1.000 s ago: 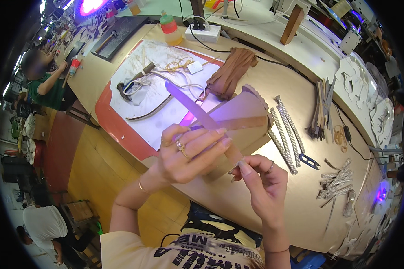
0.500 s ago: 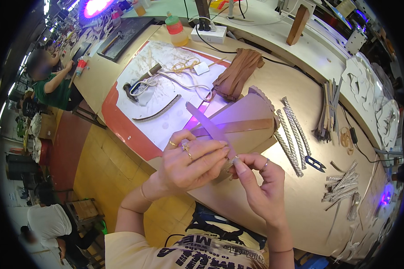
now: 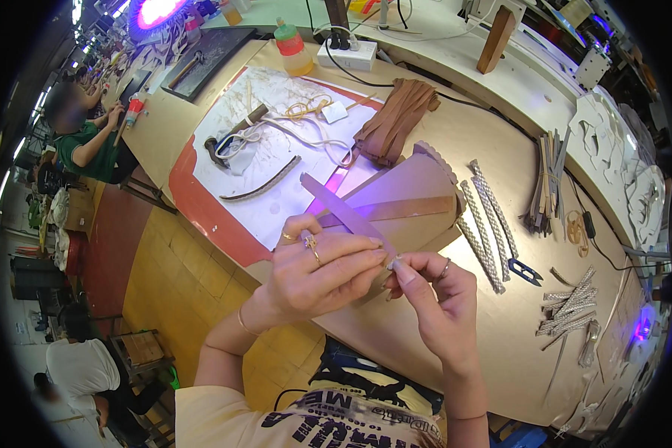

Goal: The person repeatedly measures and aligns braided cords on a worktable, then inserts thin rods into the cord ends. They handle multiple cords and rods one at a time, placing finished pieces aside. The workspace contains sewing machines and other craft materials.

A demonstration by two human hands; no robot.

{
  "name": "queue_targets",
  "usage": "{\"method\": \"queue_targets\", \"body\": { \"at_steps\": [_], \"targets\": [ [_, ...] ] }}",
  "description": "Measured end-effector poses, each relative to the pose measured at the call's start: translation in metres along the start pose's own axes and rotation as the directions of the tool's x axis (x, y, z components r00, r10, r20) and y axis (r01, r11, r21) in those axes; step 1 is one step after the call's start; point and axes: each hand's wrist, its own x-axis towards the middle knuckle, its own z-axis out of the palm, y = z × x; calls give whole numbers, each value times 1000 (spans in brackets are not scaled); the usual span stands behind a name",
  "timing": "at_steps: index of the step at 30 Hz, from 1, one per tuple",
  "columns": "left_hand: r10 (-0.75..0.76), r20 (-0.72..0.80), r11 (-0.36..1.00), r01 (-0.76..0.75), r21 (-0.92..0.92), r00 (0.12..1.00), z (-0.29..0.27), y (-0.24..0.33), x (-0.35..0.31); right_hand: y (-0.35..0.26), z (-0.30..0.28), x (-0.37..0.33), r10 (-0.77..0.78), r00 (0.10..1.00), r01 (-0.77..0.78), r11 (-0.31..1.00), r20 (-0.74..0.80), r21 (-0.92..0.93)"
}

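Over the table's near edge, a thin flat strip (image 3: 337,206) that looks like leather slants up and left from between my hands. My left hand (image 3: 317,269), wearing rings, is closed with its fingers bent around the strip's lower part. Thumb and forefinger of my right hand (image 3: 437,299) pinch the strip's near end; the fingers hide the very tip. Beyond them lies a stack of tan tapered panels (image 3: 418,175) with a scalloped far edge. A brown strip (image 3: 414,208) rests across that stack.
A bundle of brown strips (image 3: 399,119) lies behind the panels. To the right are braided cords (image 3: 489,224), blue thread snips (image 3: 525,272) and a pile of short braided pieces (image 3: 569,306). A hammer (image 3: 215,151) and a bottle (image 3: 293,48) stand farther left. A co-worker (image 3: 89,142) sits at far left.
The strip's far end has shifted slightly left and down. My right hand has moved slightly to the right, still pinching the near end.
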Motion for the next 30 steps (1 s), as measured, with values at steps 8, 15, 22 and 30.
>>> {"method": "queue_targets", "body": {
  "at_steps": [8, 15, 22, 30],
  "targets": [
    [71, 13, 996, -72, 60, 997, 1, -1, 0, 1, -1, 1, 20, 1000, -19, 999, -20, 33],
    [-69, 54, 994, 74, -80, 996, -1, -1, 3, -2, 1, 2, 23, 1000, -23, 1000, -6, 16],
    [-407, 192, 771, 449, -452, 893, -1, 3, 6, -1, 2, 3, 35, 999, -34, 998, -10, 47],
    [-510, 305, 539, 575, -615, 804, 2, -4, 1, 0, 2, 5, 52, 999, -52, 997, -11, 59]
  ]
}}
